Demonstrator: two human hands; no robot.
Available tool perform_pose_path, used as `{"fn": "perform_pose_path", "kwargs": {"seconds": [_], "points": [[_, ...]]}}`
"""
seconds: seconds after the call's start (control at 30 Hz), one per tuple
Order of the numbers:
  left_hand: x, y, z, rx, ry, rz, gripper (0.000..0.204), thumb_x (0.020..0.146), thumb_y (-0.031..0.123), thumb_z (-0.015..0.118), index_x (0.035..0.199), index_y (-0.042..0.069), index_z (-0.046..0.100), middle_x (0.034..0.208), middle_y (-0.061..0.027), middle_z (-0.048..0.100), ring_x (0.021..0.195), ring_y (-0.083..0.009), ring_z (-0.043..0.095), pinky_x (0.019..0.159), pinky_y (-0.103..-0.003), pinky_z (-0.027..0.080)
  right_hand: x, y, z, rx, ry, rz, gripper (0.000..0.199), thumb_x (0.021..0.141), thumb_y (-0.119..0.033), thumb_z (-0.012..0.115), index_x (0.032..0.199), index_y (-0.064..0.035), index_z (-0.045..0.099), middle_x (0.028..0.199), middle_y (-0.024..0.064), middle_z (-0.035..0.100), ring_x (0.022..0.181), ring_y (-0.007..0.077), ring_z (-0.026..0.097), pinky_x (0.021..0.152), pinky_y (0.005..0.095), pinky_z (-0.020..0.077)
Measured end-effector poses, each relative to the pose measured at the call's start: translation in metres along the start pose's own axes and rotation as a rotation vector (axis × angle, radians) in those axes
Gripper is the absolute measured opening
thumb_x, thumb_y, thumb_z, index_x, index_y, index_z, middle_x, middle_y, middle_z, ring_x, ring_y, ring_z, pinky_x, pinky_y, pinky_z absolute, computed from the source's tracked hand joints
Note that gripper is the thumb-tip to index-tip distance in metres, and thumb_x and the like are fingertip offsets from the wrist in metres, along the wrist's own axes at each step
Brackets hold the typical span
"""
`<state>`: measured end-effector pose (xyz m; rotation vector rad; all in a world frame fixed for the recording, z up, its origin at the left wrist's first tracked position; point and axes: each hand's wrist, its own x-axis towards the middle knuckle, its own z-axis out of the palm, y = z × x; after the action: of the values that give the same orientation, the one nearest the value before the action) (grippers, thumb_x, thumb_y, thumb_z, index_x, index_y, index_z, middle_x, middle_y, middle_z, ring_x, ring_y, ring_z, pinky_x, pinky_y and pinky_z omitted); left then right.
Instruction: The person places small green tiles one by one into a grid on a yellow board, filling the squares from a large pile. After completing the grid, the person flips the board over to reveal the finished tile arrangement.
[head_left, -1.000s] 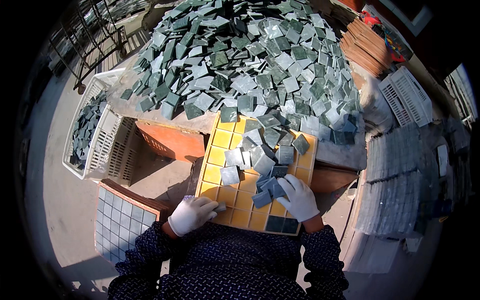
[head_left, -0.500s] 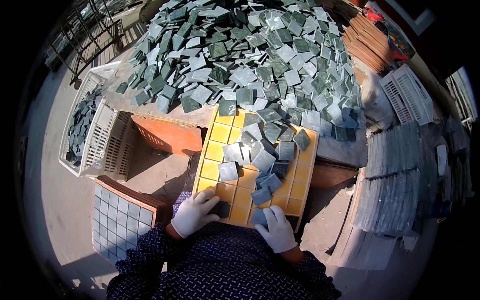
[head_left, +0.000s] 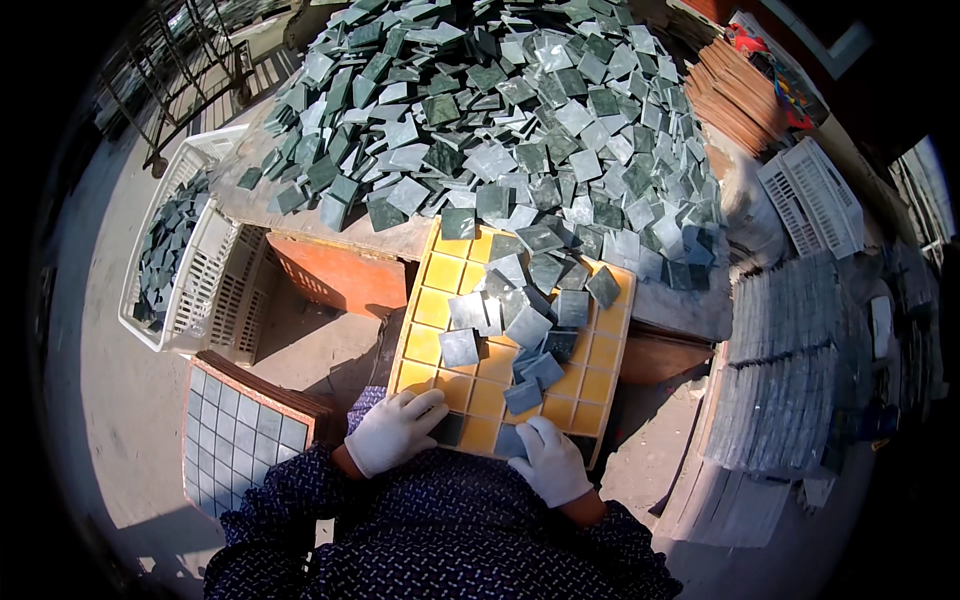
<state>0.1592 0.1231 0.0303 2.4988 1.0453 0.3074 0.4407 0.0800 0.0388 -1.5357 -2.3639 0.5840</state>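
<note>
Resting on the near edge of the yellow square-celled plastic grid tray (head_left: 447, 272), both white-gloved hands lie open: left hand (head_left: 393, 430), right hand (head_left: 550, 462). Loose grey-green square stone tiles (head_left: 528, 326) lie scattered across the tray, which leans against the tile-heaped counter (head_left: 400, 238).

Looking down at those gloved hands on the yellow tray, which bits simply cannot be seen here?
Head view only:
- Near edge of the yellow grid tray: covered by the left hand and right hand.
- Many tray cells: hidden under loose green tiles.
- Table top: buried by the tile heap.
- White crate contents: small, shadowed.
</note>
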Motion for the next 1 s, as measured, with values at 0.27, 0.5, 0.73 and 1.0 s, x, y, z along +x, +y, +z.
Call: {"fn": "perform_pose_path", "kwargs": {"seconds": [0.27,0.5,0.73,1.0], "points": [[0.005,0.019,0.002,0.064,-0.006,-0.159,0.057,0.073,0.025,0.074,0.123,0.007,0.052,0.123,-0.0096,0.048,0.099,-0.0286,0.056,0.082,-0.039,0.049,-0.004,0.000,0.002,-0.059,0.192,-0.103,0.021,0.075,-0.015,0.072,0.085,-0.0080,0.055,0.093,0.0067,0.054,0.084,0.0254,0.059,0.070,0.0370,0.0502],[0.042,0.043,0.013,-0.037,0.172,-0.075,0.057,0.075,0.021,0.073,0.126,0.010,0.050,0.120,-0.0101,0.051,0.095,-0.0284,0.057,0.080,-0.038,0.049,-0.013,0.000,0.011,0.079,0.111,-0.086,0.021,0.072,-0.016,0.073,0.085,-0.0091,0.058,0.092,0.0064,0.054,0.083,0.0247,0.058,0.069,0.0359,0.0499],[0.101,0.051,0.015,0.160,0.053,0.124,0.042,0.082,0.015,0.058,0.123,0.014,0.053,0.112,-0.0059,0.049,0.084,-0.0213,0.058,0.071,-0.033,0.050,-0.010,-0.003,0.018,0.031,0.169,0.018,0.030,0.071,-0.017,0.075,0.095,-0.0086,0.060,0.100,0.0077,0.054,0.087,0.0266,0.059,0.072,0.0364,0.0506],[0.114,0.025,0.005,0.252,0.033,0.287,0.037,0.081,0.023,0.063,0.112,0.004,0.055,0.109,-0.0079,0.052,0.089,-0.0210,0.059,0.070,-0.032,0.052,-0.003,0.008,0.008,-0.017,0.111,0.003,0.048,0.072,-0.027,0.077,0.113,-0.0099,0.059,0.111,0.0083,0.055,0.095,0.0267,0.061,0.076,0.0361,0.0515]]}}
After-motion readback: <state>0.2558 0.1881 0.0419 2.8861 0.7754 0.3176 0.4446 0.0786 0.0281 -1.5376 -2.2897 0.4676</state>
